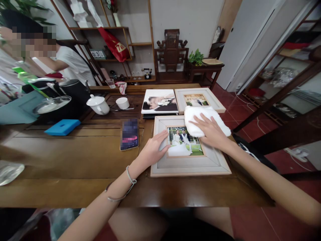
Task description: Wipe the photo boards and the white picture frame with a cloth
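A light wooden picture frame [190, 164] with a photo of a couple outdoors lies flat on the table in front of me. My left hand [155, 147] rests on its left side, fingers stretched out, the fingertips reaching the photo's left edge. A folded white towel [192, 122] covers the frame's upper right corner. On top of this towel lies my right hand [209, 130], its fingers spread and flat. Behind, a second light frame [218, 102] stays partly hidden by the towel. Beside that frame is a white-bordered photo panel [162, 93] on a dark base.
Left of the frame lies a phone [129, 134]. Farther left are a blue block [62, 127], a lidded white teacup [98, 104], a small white bowl [122, 103] and a black kettle [72, 90]. A person [72, 62] in a white shirt sits at the far left.
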